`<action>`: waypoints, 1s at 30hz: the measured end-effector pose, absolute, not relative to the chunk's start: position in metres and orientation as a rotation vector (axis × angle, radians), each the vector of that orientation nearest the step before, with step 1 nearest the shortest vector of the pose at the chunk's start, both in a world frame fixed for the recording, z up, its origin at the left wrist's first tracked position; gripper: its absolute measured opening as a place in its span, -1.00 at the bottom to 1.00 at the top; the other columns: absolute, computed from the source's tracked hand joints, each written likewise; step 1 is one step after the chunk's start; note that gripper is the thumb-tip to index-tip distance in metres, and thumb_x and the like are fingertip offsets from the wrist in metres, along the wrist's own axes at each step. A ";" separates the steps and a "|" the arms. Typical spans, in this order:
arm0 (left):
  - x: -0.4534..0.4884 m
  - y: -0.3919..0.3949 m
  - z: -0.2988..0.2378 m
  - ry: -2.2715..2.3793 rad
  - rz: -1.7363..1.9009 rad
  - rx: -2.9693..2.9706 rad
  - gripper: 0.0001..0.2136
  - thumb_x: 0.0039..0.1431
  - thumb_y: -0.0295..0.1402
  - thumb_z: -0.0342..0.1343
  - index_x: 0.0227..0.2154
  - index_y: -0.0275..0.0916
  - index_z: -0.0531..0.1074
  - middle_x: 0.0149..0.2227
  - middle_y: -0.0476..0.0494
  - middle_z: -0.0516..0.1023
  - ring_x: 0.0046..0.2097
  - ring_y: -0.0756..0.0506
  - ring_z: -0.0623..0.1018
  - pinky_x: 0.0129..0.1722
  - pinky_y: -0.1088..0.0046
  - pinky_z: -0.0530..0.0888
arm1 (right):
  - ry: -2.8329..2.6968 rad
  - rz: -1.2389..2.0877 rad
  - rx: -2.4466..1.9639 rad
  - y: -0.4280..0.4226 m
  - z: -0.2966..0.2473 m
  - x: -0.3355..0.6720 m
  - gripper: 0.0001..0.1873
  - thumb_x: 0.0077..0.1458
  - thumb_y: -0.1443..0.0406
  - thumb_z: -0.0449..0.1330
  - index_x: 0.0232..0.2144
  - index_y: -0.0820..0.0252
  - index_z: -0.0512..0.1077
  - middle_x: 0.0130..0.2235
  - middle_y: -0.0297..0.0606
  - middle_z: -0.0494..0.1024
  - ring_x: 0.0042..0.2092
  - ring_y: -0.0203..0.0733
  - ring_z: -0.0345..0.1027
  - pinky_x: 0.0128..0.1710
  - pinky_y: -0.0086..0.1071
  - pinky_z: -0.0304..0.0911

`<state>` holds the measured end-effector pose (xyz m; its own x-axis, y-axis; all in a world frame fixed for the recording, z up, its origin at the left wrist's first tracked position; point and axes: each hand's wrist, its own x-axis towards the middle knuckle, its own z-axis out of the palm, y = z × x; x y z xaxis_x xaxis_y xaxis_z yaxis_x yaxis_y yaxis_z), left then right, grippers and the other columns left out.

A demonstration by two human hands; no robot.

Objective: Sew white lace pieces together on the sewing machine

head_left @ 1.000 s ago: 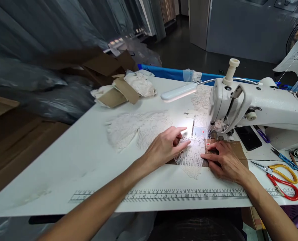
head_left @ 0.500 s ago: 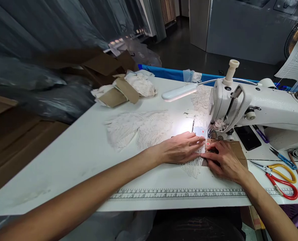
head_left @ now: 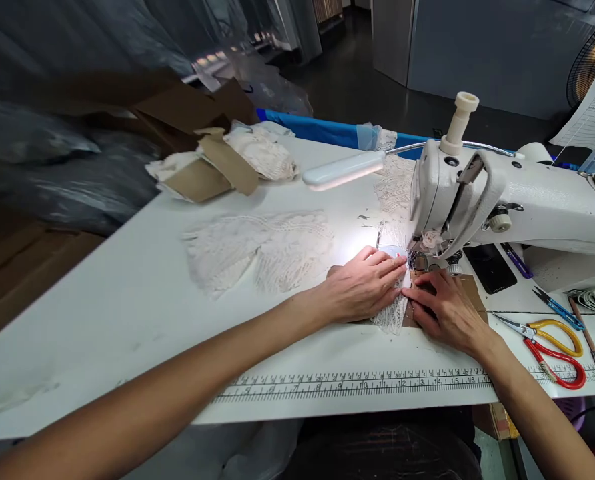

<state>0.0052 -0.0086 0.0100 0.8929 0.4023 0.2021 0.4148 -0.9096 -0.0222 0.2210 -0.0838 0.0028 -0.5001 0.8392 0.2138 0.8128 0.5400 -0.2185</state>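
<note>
A narrow piece of white lace (head_left: 393,313) lies on a brown card (head_left: 470,290) in front of the needle of a white sewing machine (head_left: 507,200). My left hand (head_left: 365,287) lies flat on the lace, fingers stretched toward the presser foot. My right hand (head_left: 445,310) presses flat on the card and the lace's right edge, fingertips by the needle plate. A white lamp (head_left: 342,172) lights the spot.
More white lace (head_left: 262,250) is spread at the table's middle, and a lace bundle with brown card (head_left: 222,163) sits at the back left. Red and yellow scissors (head_left: 552,340) and blue snips (head_left: 557,308) lie at the right. A printed ruler (head_left: 357,385) runs along the front edge.
My left hand slid right onto the lace and flattened beside my right hand. Both hands and the lace moved up toward the needle. The view shifted slightly.
</note>
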 end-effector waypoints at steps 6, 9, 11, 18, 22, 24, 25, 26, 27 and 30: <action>-0.001 -0.009 0.005 -0.716 -0.370 -3.051 -0.64 0.41 -0.30 -0.20 0.06 -0.35 0.39 0.16 -0.37 0.45 0.02 -0.27 0.46 0.00 0.09 0.34 | -2.493 0.142 -1.401 -0.087 0.004 0.218 -0.67 0.29 0.29 0.05 0.05 0.01 0.44 -0.02 -0.11 0.41 -0.02 0.02 0.21 0.00 -0.05 0.24; -0.003 -0.009 0.004 -0.736 -0.369 -3.084 -0.64 0.40 -0.30 -0.18 0.09 -0.31 0.38 0.15 -0.35 0.46 0.05 -0.27 0.45 0.03 0.08 0.33 | -2.497 0.140 -1.412 -0.087 0.005 0.217 -0.66 0.29 0.29 0.05 0.06 0.01 0.43 -0.01 -0.10 0.40 -0.01 0.03 0.20 -0.04 -0.06 0.25; -0.003 -0.008 0.005 -0.746 -0.376 -3.097 -0.64 0.40 -0.30 -0.18 0.10 -0.31 0.38 0.13 -0.35 0.48 0.06 -0.27 0.45 0.05 0.07 0.31 | -2.493 0.133 -1.423 -0.087 0.004 0.217 -0.67 0.28 0.29 0.06 0.06 0.01 0.43 -0.01 -0.09 0.40 0.00 0.05 0.20 -0.06 -0.08 0.25; 0.000 -0.007 0.006 -0.791 -0.380 -3.114 -0.67 0.39 -0.32 -0.15 0.07 -0.29 0.40 0.11 -0.34 0.50 0.08 -0.28 0.44 0.08 0.05 0.30 | -2.473 0.167 -1.429 -0.085 0.003 0.218 -0.66 0.29 0.30 0.03 0.05 0.02 0.43 -0.02 -0.09 0.40 -0.02 0.03 0.23 -0.08 -0.09 0.27; 0.001 -0.007 0.004 -0.768 -0.425 -3.110 -0.66 0.39 -0.33 -0.16 0.06 -0.32 0.39 0.11 -0.37 0.49 0.08 -0.30 0.45 0.05 0.04 0.31 | -2.461 0.202 -1.419 -0.084 0.002 0.219 -0.65 0.27 0.33 0.04 0.05 0.02 0.44 -0.02 -0.10 0.41 -0.02 0.03 0.24 -0.06 -0.07 0.28; 0.001 -0.007 0.003 -0.759 -0.445 -3.106 -0.66 0.40 -0.33 -0.17 0.06 -0.34 0.39 0.13 -0.38 0.48 0.08 -0.30 0.45 0.04 0.04 0.32 | -2.450 0.218 -1.425 -0.084 0.002 0.219 -0.64 0.27 0.33 0.05 0.06 0.01 0.45 -0.03 -0.11 0.42 -0.03 0.03 0.24 -0.05 -0.06 0.28; 0.001 -0.006 0.002 -0.757 -0.446 -3.105 -0.66 0.40 -0.33 -0.16 0.06 -0.33 0.39 0.14 -0.38 0.47 0.08 -0.30 0.44 0.04 0.04 0.32 | -2.446 0.222 -1.429 -0.084 0.002 0.219 -0.64 0.26 0.33 0.05 0.05 0.00 0.45 -0.03 -0.11 0.42 -0.03 0.02 0.24 -0.05 -0.06 0.28; 0.001 -0.006 0.002 -0.759 -0.443 -3.106 -0.66 0.39 -0.33 -0.16 0.07 -0.33 0.39 0.14 -0.37 0.47 0.09 -0.30 0.44 0.04 0.04 0.32 | -2.442 0.224 -1.433 -0.084 0.002 0.220 -0.64 0.27 0.33 0.05 0.05 -0.01 0.45 -0.03 -0.11 0.42 -0.03 0.01 0.24 -0.04 -0.06 0.28; 0.001 -0.006 0.002 -0.762 -0.438 -3.106 -0.66 0.39 -0.32 -0.15 0.07 -0.32 0.39 0.15 -0.37 0.46 0.09 -0.30 0.44 0.04 0.04 0.32 | -2.440 0.223 -1.432 -0.083 0.001 0.220 -0.64 0.27 0.33 0.05 0.05 -0.01 0.45 -0.03 -0.11 0.42 -0.03 0.01 0.25 -0.04 -0.07 0.28; 0.002 -0.006 0.000 -0.764 -0.435 -3.096 -0.66 0.39 -0.32 -0.14 0.07 -0.33 0.39 0.16 -0.38 0.46 0.09 -0.31 0.43 0.03 0.03 0.33 | -2.437 0.203 -1.411 -0.083 0.001 0.219 -0.64 0.27 0.33 0.04 0.05 0.01 0.46 -0.04 -0.11 0.43 -0.03 0.00 0.26 -0.05 -0.09 0.29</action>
